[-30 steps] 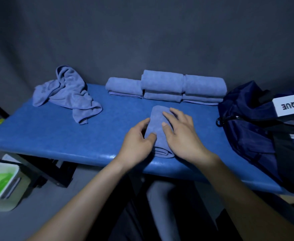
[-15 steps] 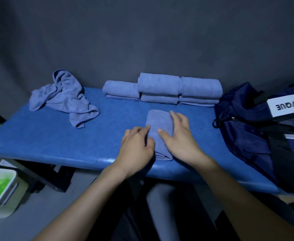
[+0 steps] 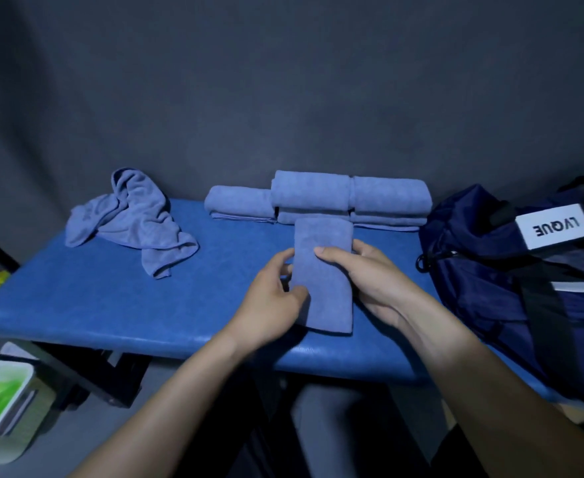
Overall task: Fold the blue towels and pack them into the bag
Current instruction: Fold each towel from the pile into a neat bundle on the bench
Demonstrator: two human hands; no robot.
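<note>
We hold the folded towel (image 3: 323,270) over the blue desk (image 3: 111,305) with our left hand (image 3: 271,301) and right hand (image 3: 370,274), fingers (image 3: 332,252) curled round its sides. The bag (image 3: 511,270) sits at the right.

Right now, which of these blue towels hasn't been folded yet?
The crumpled towel at the table's far left. The others are neat: folded towels stacked along the back and one held in both hands.
</note>
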